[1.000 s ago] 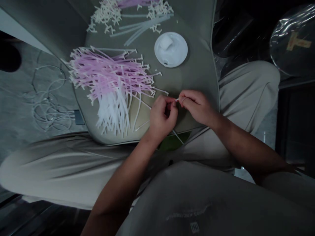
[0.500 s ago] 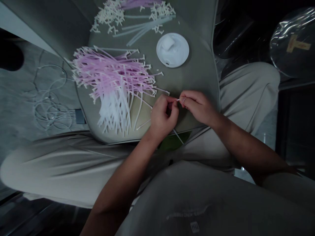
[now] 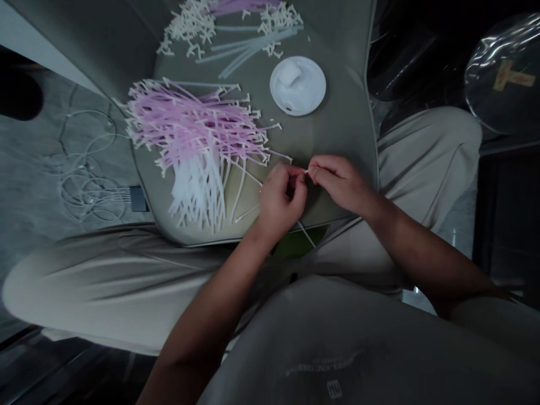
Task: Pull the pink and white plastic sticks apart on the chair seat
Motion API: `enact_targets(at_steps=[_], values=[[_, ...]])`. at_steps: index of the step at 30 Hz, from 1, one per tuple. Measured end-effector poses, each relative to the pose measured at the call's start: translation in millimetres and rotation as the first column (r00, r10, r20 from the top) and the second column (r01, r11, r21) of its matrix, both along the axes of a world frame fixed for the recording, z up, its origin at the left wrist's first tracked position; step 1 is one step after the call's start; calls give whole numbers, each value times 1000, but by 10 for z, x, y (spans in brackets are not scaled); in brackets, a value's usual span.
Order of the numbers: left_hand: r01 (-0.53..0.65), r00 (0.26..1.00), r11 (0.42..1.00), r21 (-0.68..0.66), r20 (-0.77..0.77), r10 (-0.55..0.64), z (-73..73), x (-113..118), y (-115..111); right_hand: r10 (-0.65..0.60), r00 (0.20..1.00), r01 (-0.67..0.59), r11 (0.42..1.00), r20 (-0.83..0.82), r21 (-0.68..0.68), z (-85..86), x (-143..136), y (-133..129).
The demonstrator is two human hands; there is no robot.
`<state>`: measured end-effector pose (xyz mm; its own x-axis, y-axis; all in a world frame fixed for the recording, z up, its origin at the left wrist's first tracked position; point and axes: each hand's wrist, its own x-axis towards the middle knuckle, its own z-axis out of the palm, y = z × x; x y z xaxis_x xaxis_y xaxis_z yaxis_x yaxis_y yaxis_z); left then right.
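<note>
My left hand (image 3: 282, 194) is closed in a pinch, and a thin pale strand (image 3: 306, 233) runs out from under it toward the chair's front edge. Fingertip to fingertip with it, my right hand (image 3: 337, 179) pinches a tiny white piece (image 3: 306, 171) in the small gap between the hands. Its exact kind is too small to make out, and the fingers hide most of it. Left of the hands lies a heap of thin pinkish tubes (image 3: 198, 121) with small white end pieces. White tubes (image 3: 196, 191) fan out from the heap's lower side.
A grey padded seat (image 3: 346, 126) bears everything. Beyond the hands stands a white round dish (image 3: 312, 98) with a white lump (image 3: 289, 73) in it. Farther back are loose white connectors (image 3: 192, 25) and straight clear tubes (image 3: 240, 56). Coiled cable (image 3: 90, 191) lies on the floor at left.
The whole view has shifted very slightly. Both hands keep the same pinch at the same spot, and nothing on the seat has visibly moved.
</note>
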<state>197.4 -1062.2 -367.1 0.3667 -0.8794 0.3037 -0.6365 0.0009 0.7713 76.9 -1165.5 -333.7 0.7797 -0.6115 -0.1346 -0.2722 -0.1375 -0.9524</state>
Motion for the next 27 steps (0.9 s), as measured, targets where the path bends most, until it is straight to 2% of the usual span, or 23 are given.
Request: enact_targets(at_steps=[27], values=[[7,1000,997,-70,8,-7,-4,11,-18,21,998,-27,992,-58,-120,-29,7,-16]])
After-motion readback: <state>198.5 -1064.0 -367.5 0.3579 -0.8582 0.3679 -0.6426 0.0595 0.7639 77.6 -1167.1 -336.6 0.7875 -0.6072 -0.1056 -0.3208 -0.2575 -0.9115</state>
